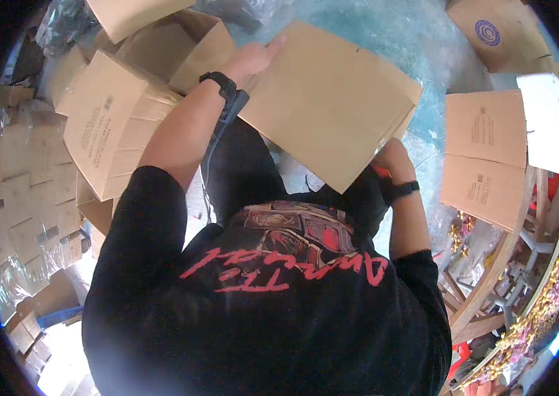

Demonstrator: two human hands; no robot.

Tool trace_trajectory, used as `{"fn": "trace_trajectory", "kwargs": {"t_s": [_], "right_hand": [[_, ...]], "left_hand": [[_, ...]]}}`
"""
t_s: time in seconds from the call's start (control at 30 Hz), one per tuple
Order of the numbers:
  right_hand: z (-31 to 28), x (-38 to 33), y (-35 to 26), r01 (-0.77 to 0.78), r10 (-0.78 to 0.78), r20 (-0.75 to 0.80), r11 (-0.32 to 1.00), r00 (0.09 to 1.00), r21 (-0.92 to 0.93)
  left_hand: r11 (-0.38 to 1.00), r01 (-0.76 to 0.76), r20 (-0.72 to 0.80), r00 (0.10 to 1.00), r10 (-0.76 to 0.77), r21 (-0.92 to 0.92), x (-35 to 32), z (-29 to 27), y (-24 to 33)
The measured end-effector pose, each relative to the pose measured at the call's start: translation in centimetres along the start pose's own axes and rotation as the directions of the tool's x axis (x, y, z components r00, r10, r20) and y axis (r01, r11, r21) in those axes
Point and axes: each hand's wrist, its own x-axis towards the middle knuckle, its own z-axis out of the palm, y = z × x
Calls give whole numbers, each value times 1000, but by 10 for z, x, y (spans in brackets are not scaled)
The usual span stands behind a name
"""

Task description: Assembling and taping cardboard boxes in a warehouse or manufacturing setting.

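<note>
A plain brown cardboard box (332, 99) is tilted in front of me above my lap, its broad flat face turned up. My left hand (258, 59) is closed on its far left edge, thumb side along the rim. At the near right corner my right hand (395, 158) is curled, with the fingers mostly hidden behind the corner. A small red-orange piece (381, 171) shows just below that hand; what it belongs to is hidden. A shiny clear strip shows at the corner by the right fingers. Dark bands sit on both wrists.
Open cardboard boxes (104, 122) crowd the left, beside a plastic-wrapped stack of cartons (25, 191). On the right stand a flattened-looking carton (484, 155), a white box (547, 122) and a wooden frame (491, 280) with gold and pink decorations. Another carton (504, 33) lies far right.
</note>
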Motion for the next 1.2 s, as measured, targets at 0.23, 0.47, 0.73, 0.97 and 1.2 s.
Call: {"fn": "trace_trajectory", "kwargs": {"t_s": [0.23,0.47,0.73,0.97,1.2], "right_hand": [[-86,-8,-54,26,119,-420,946,900,323],[-61,-23,-1,504,405,-710,508,577,699],[-22,-104,-6,554,637,-376,-96,673,827],[-24,-163,-35,653,-214,-721,638,659,408],[-54,-201,-64,538,-381,-422,763,823,358]], "left_hand": [[770,-81,-119,993,7,-633,44,-29,-104],[402,365,429,900,78,-840,22,2,-87],[222,560,601,717,353,-798,-137,46,-1],[23,696,624,628,466,-718,-179,83,52],[413,480,630,647,429,-774,-219,59,60]]}}
